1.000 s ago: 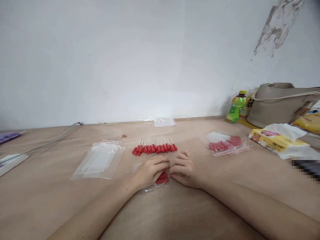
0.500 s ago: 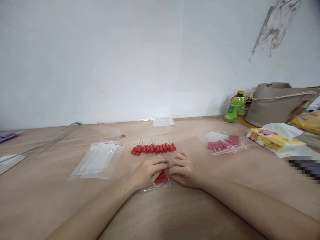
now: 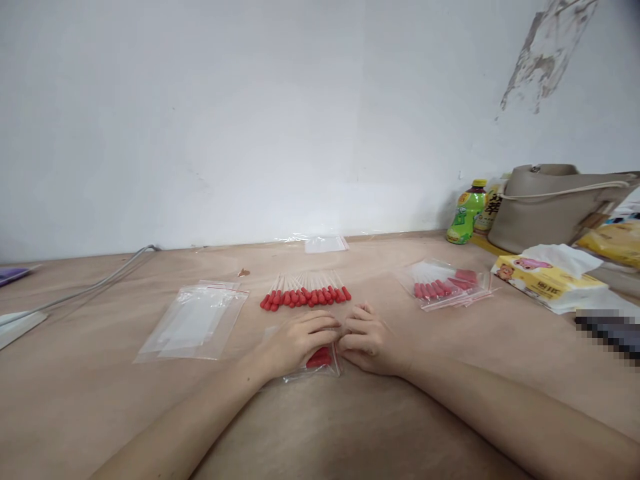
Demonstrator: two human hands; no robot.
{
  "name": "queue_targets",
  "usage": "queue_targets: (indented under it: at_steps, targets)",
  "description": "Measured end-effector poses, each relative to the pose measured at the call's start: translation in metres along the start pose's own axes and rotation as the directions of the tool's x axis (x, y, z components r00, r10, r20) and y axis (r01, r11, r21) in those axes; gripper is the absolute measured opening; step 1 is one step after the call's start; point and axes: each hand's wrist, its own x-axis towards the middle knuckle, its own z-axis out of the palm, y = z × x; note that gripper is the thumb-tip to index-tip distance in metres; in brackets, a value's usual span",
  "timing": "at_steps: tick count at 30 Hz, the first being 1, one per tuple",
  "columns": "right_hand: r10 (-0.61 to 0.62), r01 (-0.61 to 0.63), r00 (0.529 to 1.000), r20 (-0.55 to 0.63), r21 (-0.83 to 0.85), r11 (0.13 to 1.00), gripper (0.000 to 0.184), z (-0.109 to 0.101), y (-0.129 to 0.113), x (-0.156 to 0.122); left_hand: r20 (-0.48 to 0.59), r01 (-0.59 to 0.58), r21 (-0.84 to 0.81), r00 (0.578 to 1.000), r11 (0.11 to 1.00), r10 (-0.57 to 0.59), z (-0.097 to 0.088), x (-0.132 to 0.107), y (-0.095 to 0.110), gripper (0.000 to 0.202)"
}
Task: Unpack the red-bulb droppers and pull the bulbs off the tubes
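A clear zip bag (image 3: 327, 369) with red-headed items (image 3: 319, 358) inside lies flat in front of me, partly covered by my left hand (image 3: 300, 341). The left fingers are closed at the bag's zip edge on its right side. My right hand (image 3: 373, 341) is curled against the same edge, its fingertips close to the left ones and partly hidden. Just beyond both hands is a row of loose red-tipped sticks (image 3: 307, 295), their pale stems pointing toward the wall.
Flat clear zip bags (image 3: 195, 323) lie to the left, another small bag (image 3: 326, 245) by the wall. Filled bags (image 3: 445, 287) rest on the right. Farther right are a tissue pack (image 3: 550, 280), a green bottle (image 3: 466, 215) and a beige handbag (image 3: 543, 207). A grey cable (image 3: 107, 280) crosses the left side.
Both hands stay at the zip edge of the bag. The left fingers have shifted slightly right, closer to the right hand. The whole view has moved a little.
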Motion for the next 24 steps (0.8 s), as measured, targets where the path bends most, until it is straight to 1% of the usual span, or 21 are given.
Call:
queue_targets:
  at_steps: [2,7,9,11,15,19,21,24]
  targets:
    - [-0.005,0.005,1.000,0.002,-0.007,1.000,0.016,0.000,0.000,-0.001,-0.006,-0.026,0.029,1.000,0.999,0.027,0.001,-0.001,-0.002,0.020]
    - [0.009,-0.008,0.999,0.041,-0.042,0.999,0.017,0.000,0.000,-0.001,-0.093,-0.085,0.102,0.991,0.991,0.095,0.009,-0.007,-0.008,0.015]
    - [0.004,-0.002,0.998,0.057,-0.048,0.999,0.014,0.000,0.000,-0.001,-0.102,-0.078,0.114,0.991,0.990,0.090,0.011,-0.009,-0.008,0.015]
    - [-0.027,0.030,0.998,0.059,-0.051,0.998,0.013,0.000,0.000,0.000,-0.099,-0.065,0.119,0.992,0.991,0.077,0.011,-0.009,-0.008,0.016]
    - [-0.118,0.122,0.992,0.047,-0.103,0.987,0.018,-0.001,0.001,0.002,-0.062,-0.053,0.124,0.996,0.991,0.061,0.011,-0.006,-0.008,0.015]
    - [-0.174,0.194,0.977,0.123,-0.176,0.965,0.027,-0.003,0.001,0.005,0.038,-0.071,0.155,0.997,0.985,0.066,0.006,-0.003,-0.007,0.018]
    - [-0.186,0.217,0.969,0.163,-0.201,0.955,0.028,-0.004,0.002,0.007,0.096,-0.102,0.176,0.992,0.979,0.086,0.003,-0.001,-0.006,0.020]
    - [-0.180,0.227,0.961,0.208,-0.230,0.946,0.027,-0.005,0.005,0.008,0.143,-0.134,0.224,0.984,0.965,0.104,-0.005,-0.001,-0.007,0.020]
